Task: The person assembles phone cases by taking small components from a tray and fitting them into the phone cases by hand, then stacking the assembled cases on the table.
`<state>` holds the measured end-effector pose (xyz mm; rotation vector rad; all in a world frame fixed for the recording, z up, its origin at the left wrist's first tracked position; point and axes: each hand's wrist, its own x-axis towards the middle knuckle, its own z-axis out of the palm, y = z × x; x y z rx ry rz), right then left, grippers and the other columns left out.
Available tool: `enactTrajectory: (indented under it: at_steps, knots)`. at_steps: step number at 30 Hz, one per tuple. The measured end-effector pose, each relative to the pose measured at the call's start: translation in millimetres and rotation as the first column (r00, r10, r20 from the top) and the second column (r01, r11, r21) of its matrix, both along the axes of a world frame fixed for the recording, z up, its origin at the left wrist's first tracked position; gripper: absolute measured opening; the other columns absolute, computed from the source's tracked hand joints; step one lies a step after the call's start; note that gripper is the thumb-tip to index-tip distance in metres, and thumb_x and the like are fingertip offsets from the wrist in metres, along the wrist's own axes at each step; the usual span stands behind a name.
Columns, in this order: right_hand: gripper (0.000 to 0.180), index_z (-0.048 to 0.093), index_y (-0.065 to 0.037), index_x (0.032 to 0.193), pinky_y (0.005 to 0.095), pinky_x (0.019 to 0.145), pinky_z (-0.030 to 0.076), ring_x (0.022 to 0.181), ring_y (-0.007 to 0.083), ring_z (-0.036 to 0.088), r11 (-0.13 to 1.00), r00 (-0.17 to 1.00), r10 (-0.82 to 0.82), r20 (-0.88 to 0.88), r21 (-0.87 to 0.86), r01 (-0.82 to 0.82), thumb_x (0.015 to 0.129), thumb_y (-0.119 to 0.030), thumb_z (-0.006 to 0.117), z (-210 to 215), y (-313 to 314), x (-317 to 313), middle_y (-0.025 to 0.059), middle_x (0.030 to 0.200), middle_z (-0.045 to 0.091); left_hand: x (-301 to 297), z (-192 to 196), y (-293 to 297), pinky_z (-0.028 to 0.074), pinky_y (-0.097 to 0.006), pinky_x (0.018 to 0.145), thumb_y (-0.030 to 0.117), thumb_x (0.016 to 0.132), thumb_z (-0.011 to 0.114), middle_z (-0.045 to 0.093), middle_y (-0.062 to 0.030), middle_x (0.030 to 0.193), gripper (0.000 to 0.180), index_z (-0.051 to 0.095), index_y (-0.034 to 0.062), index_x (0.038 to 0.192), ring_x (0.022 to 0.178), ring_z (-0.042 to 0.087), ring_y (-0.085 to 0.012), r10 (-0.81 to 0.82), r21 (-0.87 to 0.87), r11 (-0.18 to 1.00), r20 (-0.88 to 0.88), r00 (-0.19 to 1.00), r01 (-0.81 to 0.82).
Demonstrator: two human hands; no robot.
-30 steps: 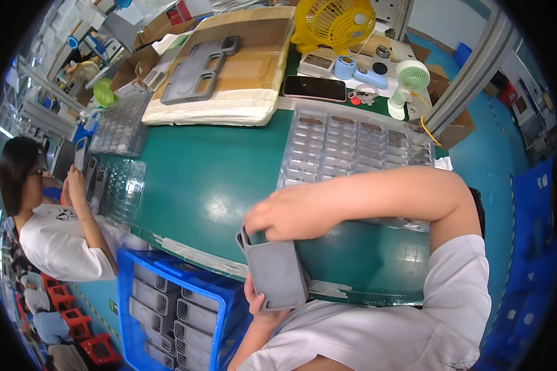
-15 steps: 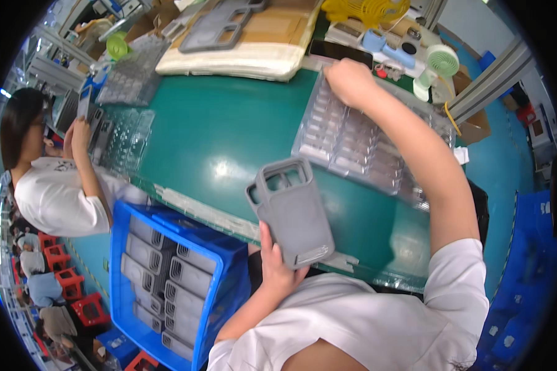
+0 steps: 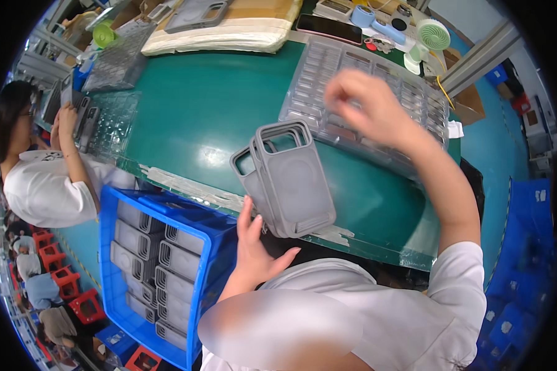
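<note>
Shift since half a second ago: the right hand [image 3: 372, 110] has drawn back from the far corner of the clear tray [image 3: 298, 93], and the left hand [image 3: 254, 258] has spread from its hold.
Gray cases [image 3: 298, 182]: at the middle of the frame, at least two, fanned and overlapping, lower ends at the near edge of the counter [image 3: 179, 123].
Handling: probably light, with a firm molded shell that gives a little; the matte backs look only mildly slippery, though stacked ones may slide over each other.
Where to hold: the long side edges seem best, pinched across the width; the thin frame round the camera opening is likely the weakest part.
Left hand: fingers and thumb wide apart, fingertips just beside the cases' lower left edge; whether they touch, I cannot tell.
Right hand: blurred above the tray, fingers loosely curled; cannot tell whether they meet or hold anything small.
Blue crate [image 3: 221, 263]: lower left, filled with rows of similar gray cases.
Dark phone [image 3: 329, 29]: upper middle, beyond the tray.
Co-worker [image 3: 40, 185]: left side of the frame, hands raised.
</note>
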<state>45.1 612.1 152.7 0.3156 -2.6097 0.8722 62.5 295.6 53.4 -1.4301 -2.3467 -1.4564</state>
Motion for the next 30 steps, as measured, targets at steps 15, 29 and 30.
enactTrajectory:
  at_steps: [15, 29, 30]
  knots:
    - [0.015, 0.067, -0.006, 0.084, 0.0292, 0.064, 0.052, 0.076, 0.0219, 0.064, 0.815, 0.886, 0.319, -0.336, -0.380, -0.438, 0.070, -0.002, 0.070, -37.0, -87.2, 101.4, 0.0053, 0.091, 0.065, -12.4, 85.6, 29.9, 0.029, -0.048, 0.103, 0.018, 0.062, 0.080, 0.063, -0.0013, 0.078, 0.030, 0.070, 0.0097, 0.088, 0.082, 0.058, -0.0198, -0.290, -0.012, 0.949, 0.354, 0.889, 0.315]
    - [0.011, 0.068, -0.008, 0.081, 0.0306, 0.061, 0.051, 0.078, 0.0202, 0.062, 0.923, 0.921, 0.246, -0.303, -0.218, -0.318, 0.071, -0.005, 0.069, -41.6, -82.7, 94.5, 0.0033, 0.088, 0.065, -9.7, 92.2, 33.8, 0.024, -0.047, 0.107, 0.017, 0.061, 0.081, 0.063, 0.0001, 0.074, 0.029, 0.072, 0.0113, 0.088, 0.079, 0.057, -0.0183, -0.092, -0.182, 0.974, 0.236, 0.967, 0.137]
    - [0.015, 0.067, -0.009, 0.082, 0.0316, 0.061, 0.051, 0.078, 0.0211, 0.061, 0.921, 0.925, 0.246, -0.290, -0.227, -0.317, 0.069, -0.003, 0.068, -43.2, -82.4, 94.2, 0.0034, 0.090, 0.064, -9.2, 93.6, 34.8, 0.024, -0.047, 0.107, 0.017, 0.061, 0.081, 0.063, 0.0001, 0.074, 0.029, 0.072, 0.0113, 0.088, 0.079, 0.057, -0.0183, -0.093, -0.184, 0.973, 0.238, 0.967, 0.139]
